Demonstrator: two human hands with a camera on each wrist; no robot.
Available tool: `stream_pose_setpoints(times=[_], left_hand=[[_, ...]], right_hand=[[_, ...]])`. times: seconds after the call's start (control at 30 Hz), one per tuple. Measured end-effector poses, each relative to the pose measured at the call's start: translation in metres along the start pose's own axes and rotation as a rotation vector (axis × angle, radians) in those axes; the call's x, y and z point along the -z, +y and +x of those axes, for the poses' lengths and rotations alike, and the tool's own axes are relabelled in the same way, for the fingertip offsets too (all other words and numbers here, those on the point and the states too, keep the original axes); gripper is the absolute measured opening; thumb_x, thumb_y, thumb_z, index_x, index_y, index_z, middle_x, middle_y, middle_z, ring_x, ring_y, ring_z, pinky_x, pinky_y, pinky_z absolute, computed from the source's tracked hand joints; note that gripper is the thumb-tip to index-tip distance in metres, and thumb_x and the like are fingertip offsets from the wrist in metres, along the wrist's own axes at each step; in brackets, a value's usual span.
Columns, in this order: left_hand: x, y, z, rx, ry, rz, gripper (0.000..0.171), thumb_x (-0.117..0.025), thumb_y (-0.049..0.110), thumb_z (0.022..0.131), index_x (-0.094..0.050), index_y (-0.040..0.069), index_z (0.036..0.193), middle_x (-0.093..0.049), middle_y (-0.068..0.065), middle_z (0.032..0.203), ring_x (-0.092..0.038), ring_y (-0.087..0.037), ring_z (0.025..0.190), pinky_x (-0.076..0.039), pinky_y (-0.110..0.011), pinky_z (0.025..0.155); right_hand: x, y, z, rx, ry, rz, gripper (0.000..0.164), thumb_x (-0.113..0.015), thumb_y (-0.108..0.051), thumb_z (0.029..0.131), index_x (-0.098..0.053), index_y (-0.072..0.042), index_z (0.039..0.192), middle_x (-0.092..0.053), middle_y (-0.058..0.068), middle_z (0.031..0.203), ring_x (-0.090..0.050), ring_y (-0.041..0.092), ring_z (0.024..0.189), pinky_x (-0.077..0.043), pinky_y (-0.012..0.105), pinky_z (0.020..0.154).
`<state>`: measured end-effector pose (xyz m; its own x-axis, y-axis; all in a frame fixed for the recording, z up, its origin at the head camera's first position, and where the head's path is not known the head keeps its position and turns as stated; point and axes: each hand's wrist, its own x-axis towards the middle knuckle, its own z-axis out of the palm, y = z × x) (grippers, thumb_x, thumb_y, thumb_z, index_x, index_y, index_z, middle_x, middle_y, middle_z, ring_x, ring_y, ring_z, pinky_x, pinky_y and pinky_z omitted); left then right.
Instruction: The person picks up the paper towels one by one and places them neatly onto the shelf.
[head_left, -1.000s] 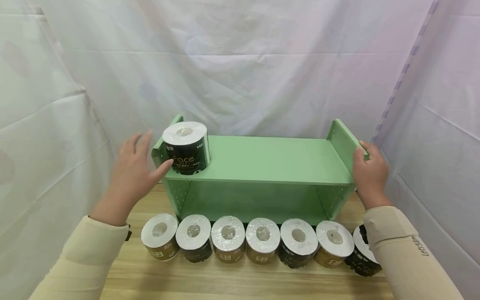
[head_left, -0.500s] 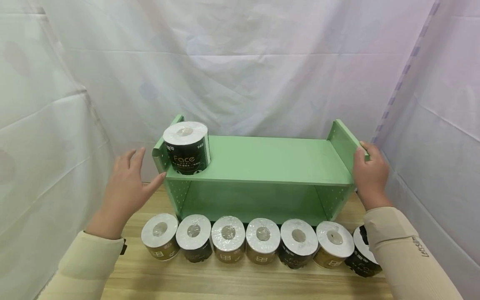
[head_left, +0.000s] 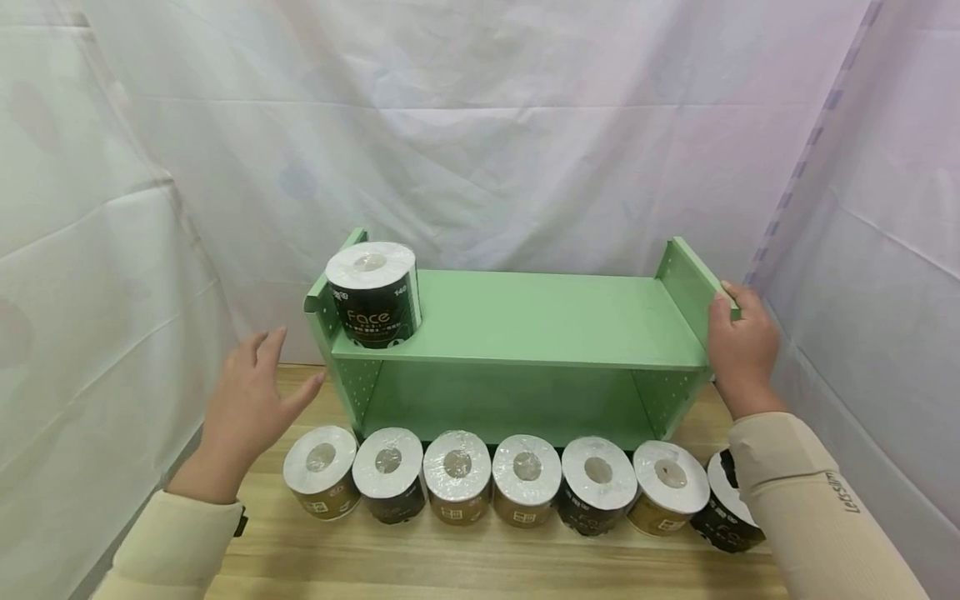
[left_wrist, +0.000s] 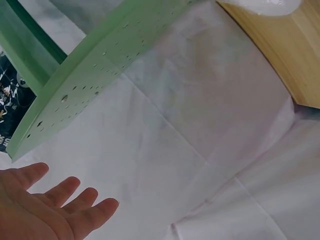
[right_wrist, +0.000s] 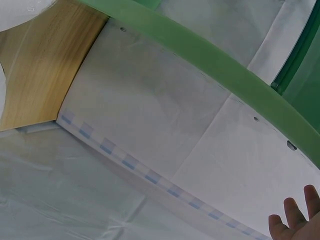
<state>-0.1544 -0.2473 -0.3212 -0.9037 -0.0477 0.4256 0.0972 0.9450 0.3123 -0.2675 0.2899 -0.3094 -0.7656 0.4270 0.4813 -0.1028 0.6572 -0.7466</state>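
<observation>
Seven paper rolls [head_left: 527, 492] stood in a row on the table [head_left: 420, 567], fronting the green shelf [head_left: 540, 317]; one black-labelled roll [head_left: 375, 304] sat upright on its top board, left end. Our left hand [head_left: 247, 400] held nothing, fingers spread, just outside the left side panel [left_wrist: 95, 75], near the leftmost roll [head_left: 321, 490]. Our right hand [head_left: 742, 354] gripped the right side panel [head_left: 693, 287] near its front corner, thumb inside. We judged light, even steadying best: hard sideways force could skew the shelf or topple the upper roll. We wanted left-wrist clearance over the row.
</observation>
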Motion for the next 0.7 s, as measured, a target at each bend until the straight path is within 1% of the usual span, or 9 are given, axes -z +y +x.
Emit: stream_pose_setpoints(times=[0.2,0.3,0.37,0.43,0.57,0.63,0.7], left_hand=[[-0.007,-0.003,-0.008,-0.002,-0.021,-0.004,0.077,-0.065,0.040,0.088,-0.036,-0.005,0.142,-0.035,-0.036,0.138,-0.036,-0.058,0.119,-0.040,-0.074,0.080],[-0.010,-0.005,-0.011,0.015,-0.066,-0.008,0.077,-0.064,0.041,0.089,-0.035,-0.005,0.143,-0.032,-0.036,0.140,-0.033,-0.058,0.123,-0.040,-0.075,0.079],[-0.013,-0.007,-0.014,0.021,-0.103,-0.008,0.076,-0.062,0.042,0.090,-0.034,-0.006,0.143,-0.031,-0.036,0.141,-0.030,-0.058,0.125,-0.039,-0.075,0.082],[-0.016,-0.008,-0.016,0.014,-0.128,-0.010,0.076,-0.062,0.041,0.090,-0.036,-0.007,0.142,-0.032,-0.036,0.140,-0.030,-0.058,0.126,-0.037,-0.074,0.088],[-0.024,-0.013,-0.019,-0.026,-0.127,-0.012,0.073,-0.064,0.037,0.088,-0.042,-0.011,0.137,-0.038,-0.037,0.135,-0.033,-0.056,0.125,-0.032,-0.069,0.098],[-0.026,-0.015,-0.021,-0.028,-0.141,-0.011,0.073,-0.065,0.037,0.087,-0.042,-0.011,0.137,-0.039,-0.037,0.135,-0.034,-0.055,0.124,-0.032,-0.069,0.098],[-0.029,-0.016,-0.023,-0.015,-0.179,-0.012,0.073,-0.064,0.038,0.088,-0.041,-0.010,0.138,-0.038,-0.037,0.136,-0.034,-0.056,0.124,-0.033,-0.070,0.097]], right_hand=[[0.000,0.000,0.000,0.000,0.001,-0.002,0.047,-0.036,-0.033,0.099,-0.056,-0.011,0.136,-0.056,0.012,0.136,-0.051,0.035,0.125,-0.041,0.055,0.099],[0.000,0.000,0.000,0.001,-0.001,0.001,0.047,-0.036,-0.033,0.099,-0.056,-0.011,0.136,-0.056,0.012,0.136,-0.051,0.036,0.125,-0.041,0.055,0.099],[0.000,0.000,0.000,0.004,0.003,0.004,0.047,-0.036,-0.032,0.099,-0.056,-0.010,0.136,-0.056,0.013,0.136,-0.052,0.037,0.123,-0.041,0.055,0.097],[0.000,0.000,0.000,0.008,0.006,0.005,0.047,-0.036,-0.032,0.099,-0.056,-0.010,0.135,-0.057,0.014,0.135,-0.053,0.038,0.121,-0.042,0.055,0.095],[-0.001,0.000,0.000,0.008,0.008,0.005,0.047,-0.036,-0.032,0.099,-0.057,-0.011,0.135,-0.057,0.013,0.135,-0.053,0.038,0.120,-0.042,0.055,0.094],[-0.001,0.001,0.001,0.006,0.007,0.003,0.047,-0.036,-0.032,0.099,-0.056,-0.011,0.136,-0.057,0.012,0.135,-0.053,0.037,0.121,-0.042,0.056,0.095],[-0.001,0.001,0.001,0.003,0.004,0.004,0.047,-0.036,-0.033,0.099,-0.056,-0.012,0.136,-0.057,0.012,0.136,-0.052,0.037,0.122,-0.042,0.055,0.095]])
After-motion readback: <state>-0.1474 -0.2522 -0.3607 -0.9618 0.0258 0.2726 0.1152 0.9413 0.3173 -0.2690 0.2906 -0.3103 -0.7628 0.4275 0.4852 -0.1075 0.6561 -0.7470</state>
